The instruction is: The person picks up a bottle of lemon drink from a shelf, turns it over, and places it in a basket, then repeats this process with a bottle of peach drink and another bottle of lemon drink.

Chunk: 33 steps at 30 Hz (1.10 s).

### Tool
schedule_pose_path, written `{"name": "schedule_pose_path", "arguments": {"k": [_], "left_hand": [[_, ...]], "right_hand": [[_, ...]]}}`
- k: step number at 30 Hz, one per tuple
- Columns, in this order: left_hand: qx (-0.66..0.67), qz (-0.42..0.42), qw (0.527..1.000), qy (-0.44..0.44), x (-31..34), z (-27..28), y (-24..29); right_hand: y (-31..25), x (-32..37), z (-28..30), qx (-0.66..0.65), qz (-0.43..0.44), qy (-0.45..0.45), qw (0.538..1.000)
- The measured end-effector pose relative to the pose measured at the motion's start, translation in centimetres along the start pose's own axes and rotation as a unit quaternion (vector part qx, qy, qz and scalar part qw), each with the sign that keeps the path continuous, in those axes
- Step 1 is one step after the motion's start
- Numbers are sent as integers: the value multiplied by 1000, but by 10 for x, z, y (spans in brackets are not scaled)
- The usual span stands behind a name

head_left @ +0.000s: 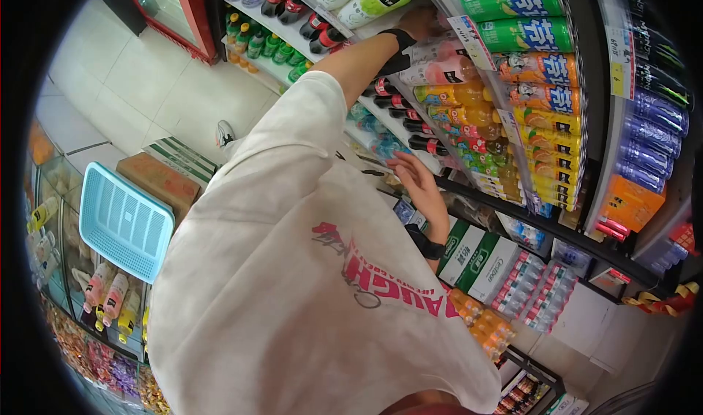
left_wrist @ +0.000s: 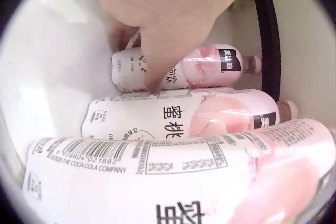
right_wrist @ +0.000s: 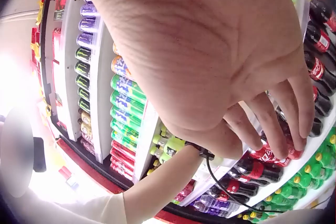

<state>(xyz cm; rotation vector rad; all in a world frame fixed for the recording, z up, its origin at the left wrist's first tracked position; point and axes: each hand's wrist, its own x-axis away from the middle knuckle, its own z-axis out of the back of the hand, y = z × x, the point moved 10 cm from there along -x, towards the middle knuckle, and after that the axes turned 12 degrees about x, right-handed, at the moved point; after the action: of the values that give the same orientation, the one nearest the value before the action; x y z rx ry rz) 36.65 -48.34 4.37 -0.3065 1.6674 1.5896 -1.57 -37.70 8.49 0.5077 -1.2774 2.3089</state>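
Observation:
My left hand (head_left: pixel 423 24) reaches deep into a drinks shelf, beside pink-and-white peach drink bottles (head_left: pixel 439 69). In the left wrist view, three of these bottles lie side by side on the white shelf. The thumb and fingers of that hand come down around the body of the farthest peach drink bottle (left_wrist: pixel 207 66); the fingers behind it are partly hidden. The middle bottle (left_wrist: pixel 220 111) and the nearest bottle (left_wrist: pixel 157 177) lie in front. My right hand (head_left: pixel 423 194) is held in front of the lower shelves with its fingers extended, holding nothing.
Green-labelled bottles (head_left: pixel 377 5) lie above my left hand. Green cans (head_left: pixel 516 34) fill the neighbouring shelf, and cola bottles (head_left: pixel 428 145) lie lower down. Behind stand a light-blue plastic basket (head_left: pixel 126 221) and a cardboard box (head_left: pixel 157 184). Cartons (head_left: pixel 480 261) stand below the shelves.

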Motion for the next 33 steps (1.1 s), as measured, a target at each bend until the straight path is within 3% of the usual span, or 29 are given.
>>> {"name": "schedule_pose_path", "arguments": {"k": [2,5,6,8,10,12,14,16,20,22,24,26,27,28,29,31,33], "left_hand": [[-78,-49,996,17,7,-3,-1],[13,72,997,-16,18,40,38],[-57,89,986,-131,24,25,31],[-191,122,908,-352,52,5,14],[-78,226,920,-311,71,41,24],[-73,199,880,-425,83,79,90],[12,281,812,-511,108,108,136],[110,218,820,-517,123,139,178],[247,286,833,-403,98,285,283],[260,243,878,-319,98,365,302],[183,216,947,-154,98,462,322],[164,251,951,71,128,554,316],[74,180,953,231,147,611,323],[18,128,909,395,173,655,338],[-28,129,862,490,225,697,334],[-159,27,762,628,303,751,361],[-164,26,676,718,385,793,370]], "right_hand": [[-7,-3,-4,-4,0,-5,1000],[-3,-9,-5,-20,8,8,1000],[-5,-11,-6,-18,6,8,1000],[-8,-15,-10,-13,1,8,1000],[-12,-23,-13,-6,5,1,1000],[-20,-34,-16,-2,16,-2,1000],[-31,-45,-18,0,32,-3,999],[-32,-59,-16,19,54,-1,998],[-67,-88,-38,30,81,-42,995],[-85,-104,-53,10,108,-72,992],[-104,-121,-71,48,129,-107,985],[-119,-129,-85,49,120,-137,982],[-127,-134,-93,58,137,-152,977],[-136,-142,-100,69,155,-163,972],[-142,-146,-106,80,170,-174,967],[-154,-155,-120,84,186,-196,959],[-165,-162,-133,103,194,-214,952]]}}
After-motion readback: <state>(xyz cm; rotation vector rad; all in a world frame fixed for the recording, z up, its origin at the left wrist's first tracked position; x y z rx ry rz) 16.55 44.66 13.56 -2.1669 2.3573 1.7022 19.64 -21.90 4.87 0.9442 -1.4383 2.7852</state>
